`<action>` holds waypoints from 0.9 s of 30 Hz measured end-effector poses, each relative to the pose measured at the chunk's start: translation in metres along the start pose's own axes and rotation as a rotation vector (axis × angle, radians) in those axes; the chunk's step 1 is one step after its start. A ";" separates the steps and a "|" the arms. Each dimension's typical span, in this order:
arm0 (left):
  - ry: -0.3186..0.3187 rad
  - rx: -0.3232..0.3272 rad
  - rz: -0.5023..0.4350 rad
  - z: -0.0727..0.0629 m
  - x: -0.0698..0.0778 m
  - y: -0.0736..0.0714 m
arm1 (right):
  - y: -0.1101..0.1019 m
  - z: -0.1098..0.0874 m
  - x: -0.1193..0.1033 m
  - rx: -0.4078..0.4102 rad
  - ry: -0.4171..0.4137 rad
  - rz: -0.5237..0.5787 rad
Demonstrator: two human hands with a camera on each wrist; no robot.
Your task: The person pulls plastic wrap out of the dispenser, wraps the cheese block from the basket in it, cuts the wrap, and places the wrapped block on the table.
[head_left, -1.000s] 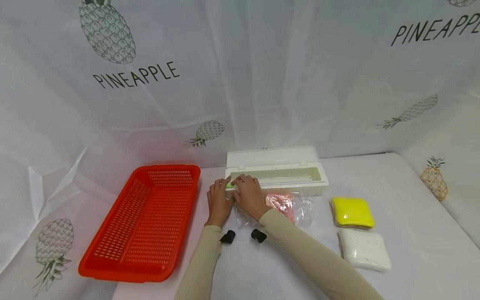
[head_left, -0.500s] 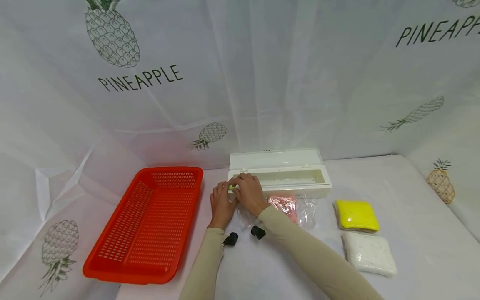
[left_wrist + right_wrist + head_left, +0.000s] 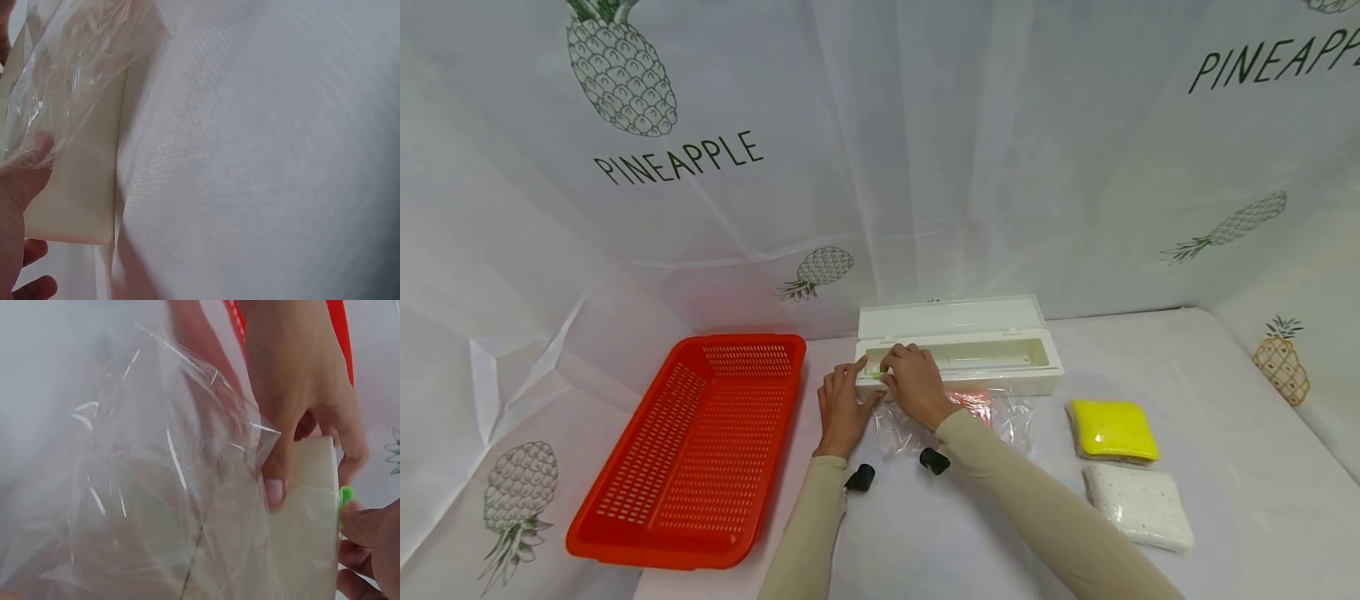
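A long white cling film dispenser point(image 3: 1022, 386) stands with its lid up against the back cloth. My left hand point(image 3: 842, 408) grips its left end, the thumb on the front wall and the fingers round the end. My right hand point(image 3: 917, 385) pinches a small green slide cutter point(image 3: 877, 376) on the front rim, near the left end; its tip shows in the right wrist view point(image 3: 345, 495). Clear cling film point(image 3: 1017, 421) hangs from the front of the dispenser. A pink block point(image 3: 976, 406) lies under or behind this film, partly hidden by my right arm.
On the left stands a red perforated basket point(image 3: 655, 554). To the right lie a film-wrapped yellow block point(image 3: 1112, 429) and a wrapped white block point(image 3: 1138, 504). A cloth printed with pineapples point(image 3: 823, 265) hangs behind. Black wrist cameras point(image 3: 860, 477) sit at both wrists.
My right hand has slid a little to the right along the rim with the green slide cutter. The left fingers, earlier close against the right hand, now stand apart from it.
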State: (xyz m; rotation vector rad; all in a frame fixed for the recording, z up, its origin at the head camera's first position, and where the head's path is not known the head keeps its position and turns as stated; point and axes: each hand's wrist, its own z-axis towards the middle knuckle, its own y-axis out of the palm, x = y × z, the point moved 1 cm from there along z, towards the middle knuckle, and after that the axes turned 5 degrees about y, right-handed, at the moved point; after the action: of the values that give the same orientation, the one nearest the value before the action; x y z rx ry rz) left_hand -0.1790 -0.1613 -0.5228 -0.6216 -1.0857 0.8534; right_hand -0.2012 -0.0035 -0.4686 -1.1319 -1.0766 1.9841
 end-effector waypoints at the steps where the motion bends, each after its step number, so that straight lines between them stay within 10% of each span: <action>1: -0.001 -0.001 0.002 0.000 0.001 0.000 | 0.000 0.000 0.001 0.000 -0.001 -0.005; 27: 0.005 -0.175 -0.062 0.003 -0.005 -0.020 | -0.003 -0.003 0.008 0.022 0.022 0.052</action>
State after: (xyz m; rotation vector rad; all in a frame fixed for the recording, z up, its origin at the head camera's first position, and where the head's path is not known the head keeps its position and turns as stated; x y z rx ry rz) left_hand -0.1775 -0.1759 -0.5082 -0.7312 -1.1775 0.7084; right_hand -0.2020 0.0055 -0.4705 -1.1784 -1.0214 2.0143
